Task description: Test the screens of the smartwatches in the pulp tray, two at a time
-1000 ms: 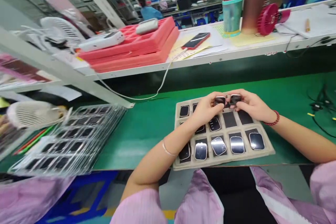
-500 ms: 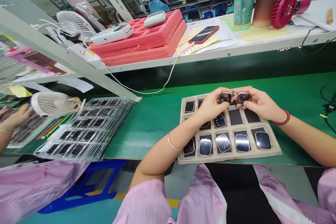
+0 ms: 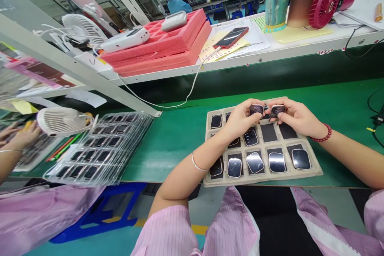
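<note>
Green matting covers the desk (image 3: 177, 140), and on it, at the near edge, lies a beige tray (image 3: 312, 168) with rows of square pockets. Several pockets hold small watch bodies with glossy dark faces; a few in the middle and far rows sit bare. Above the far part of the tray, the left hand (image 3: 240, 120) pinches one watch body (image 3: 256, 109) between thumb and fingers, and the right hand (image 3: 295, 117) pinches a second watch body (image 3: 277, 111) the same way. The two pieces are held side by side, close together, lifted off the tray, faces toward the camera. A red bead bracelet (image 3: 322, 135) circles the right wrist.

Left of the tray, on the same matting, rests a stack of clear plastic trays (image 3: 102, 150) with dark pockets. Beyond them stands a small white fan (image 3: 61, 121), and at the far left edge another person's hand (image 3: 19, 138) rests over more trays. On the raised shelf behind sit pink foam trays (image 3: 168, 50) and a phone (image 3: 231, 37).
</note>
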The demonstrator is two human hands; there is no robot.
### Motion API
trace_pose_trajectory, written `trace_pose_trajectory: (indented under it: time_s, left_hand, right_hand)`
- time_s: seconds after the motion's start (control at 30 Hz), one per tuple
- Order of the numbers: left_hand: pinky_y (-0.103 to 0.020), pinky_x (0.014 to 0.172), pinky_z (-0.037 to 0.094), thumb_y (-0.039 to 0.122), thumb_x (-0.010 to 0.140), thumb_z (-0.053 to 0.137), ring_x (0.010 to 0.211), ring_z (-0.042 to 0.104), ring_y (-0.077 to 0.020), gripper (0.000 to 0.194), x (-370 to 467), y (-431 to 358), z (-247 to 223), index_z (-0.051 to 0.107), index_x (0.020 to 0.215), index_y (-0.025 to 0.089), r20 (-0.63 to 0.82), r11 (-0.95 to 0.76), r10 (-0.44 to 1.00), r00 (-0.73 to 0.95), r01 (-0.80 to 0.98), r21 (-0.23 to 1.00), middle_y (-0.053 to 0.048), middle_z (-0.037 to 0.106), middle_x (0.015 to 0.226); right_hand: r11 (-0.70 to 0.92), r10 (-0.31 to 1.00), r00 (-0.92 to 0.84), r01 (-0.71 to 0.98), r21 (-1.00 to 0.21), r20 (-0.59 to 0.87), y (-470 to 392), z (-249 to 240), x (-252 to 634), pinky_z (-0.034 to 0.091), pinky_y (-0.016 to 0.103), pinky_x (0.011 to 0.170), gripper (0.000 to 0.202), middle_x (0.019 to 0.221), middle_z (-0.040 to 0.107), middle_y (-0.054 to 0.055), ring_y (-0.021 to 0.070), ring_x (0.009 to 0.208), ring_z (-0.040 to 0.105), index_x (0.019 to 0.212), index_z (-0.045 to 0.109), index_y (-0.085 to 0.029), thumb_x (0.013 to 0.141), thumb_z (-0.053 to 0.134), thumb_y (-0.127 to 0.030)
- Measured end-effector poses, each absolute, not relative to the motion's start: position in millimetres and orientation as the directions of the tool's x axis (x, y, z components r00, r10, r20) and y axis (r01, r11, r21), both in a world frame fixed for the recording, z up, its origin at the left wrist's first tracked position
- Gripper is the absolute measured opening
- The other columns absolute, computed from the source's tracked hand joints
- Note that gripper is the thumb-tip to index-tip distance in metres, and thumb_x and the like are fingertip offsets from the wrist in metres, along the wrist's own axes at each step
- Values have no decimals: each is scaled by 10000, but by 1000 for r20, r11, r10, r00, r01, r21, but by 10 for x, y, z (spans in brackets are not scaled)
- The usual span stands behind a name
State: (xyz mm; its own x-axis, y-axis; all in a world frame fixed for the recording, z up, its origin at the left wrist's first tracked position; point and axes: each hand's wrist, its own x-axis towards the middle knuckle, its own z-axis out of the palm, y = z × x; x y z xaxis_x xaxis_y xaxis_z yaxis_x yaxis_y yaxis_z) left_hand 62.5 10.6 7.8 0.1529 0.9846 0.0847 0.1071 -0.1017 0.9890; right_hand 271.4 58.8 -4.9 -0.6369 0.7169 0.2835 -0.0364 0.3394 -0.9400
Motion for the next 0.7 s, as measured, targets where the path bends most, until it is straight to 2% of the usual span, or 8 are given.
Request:
trace_pose_trajectory:
  time_s: [0.13, 0.23, 0.3, 0.37, 0.43, 0.57, 0.7]
  left_hand:
    - [-252, 742, 506, 93, 692, 629, 798, 621, -130, 417, 621, 119, 65, 609, 1100, 174, 116, -137, 984, 138, 159, 978, -26, 660, 959]
    - [-257, 774, 511, 94, 692, 639, 855, 637, -146, 433, 620, 117, 71, 600, 1116, 177, 116, -138, 983, 142, 159, 978, -32, 670, 983]
    - [-262, 749, 522, 150, 730, 659, 817, 633, -140, 362, 624, 112, 80, 602, 1087, 168, 95, -114, 983, 156, 117, 987, -40, 671, 972]
    - [-262, 702, 530, 204, 759, 666, 773, 618, -134, 298, 627, 108, 85, 605, 1047, 159, 78, -92, 982, 171, 72, 993, -45, 663, 951]
    - [-262, 690, 533, 190, 750, 659, 766, 617, -133, 285, 628, 109, 81, 608, 1029, 158, 81, -92, 982, 170, 59, 994, -42, 658, 937]
    - [-271, 778, 536, 85, 685, 625, 870, 651, -154, 392, 616, 121, 59, 613, 1068, 168, 126, -145, 978, 166, 108, 984, -45, 683, 1009]
    - [-281, 785, 540, 146, 723, 662, 904, 659, -169, 367, 593, 138, 36, 619, 1086, 172, 153, -180, 967, 206, 120, 976, -59, 691, 1060]
  right_hand:
    - [347, 718, -635, -31, -937, 287, 585, -44, 2708, 643, 370, 783, 420, 1196, 707, 62, 215, 918, 730, 1210, 642, -258, 810, 624, -131]
    - [353, 715, -629, -48, -934, 303, 581, -41, 2705, 629, 398, 859, 441, 1202, 700, 61, 239, 1033, 705, 1212, 642, -261, 790, 642, -132]
    - [351, 719, -630, -36, -936, 294, 583, -43, 2709, 633, 391, 831, 421, 1220, 693, 68, 237, 1016, 707, 1211, 647, -256, 803, 642, -151]
    - [343, 722, -636, -12, -939, 272, 587, -44, 2713, 639, 361, 729, 393, 1245, 686, 75, 219, 915, 723, 1210, 652, -253, 827, 626, -169]
    - [342, 723, -640, 1, -940, 262, 588, -40, 2714, 630, 340, 667, 388, 1245, 689, 75, 201, 840, 726, 1211, 653, -254, 835, 608, -168]
    - [365, 721, -628, -16, -931, 293, 578, -21, 2701, 630, 360, 774, 441, 1197, 704, 56, 213, 935, 719, 1202, 652, -262, 786, 617, -120]
    - [361, 727, -622, -14, -933, 291, 575, -16, 2699, 632, 345, 761, 440, 1208, 702, 56, 209, 929, 720, 1194, 656, -255, 777, 632, -118]
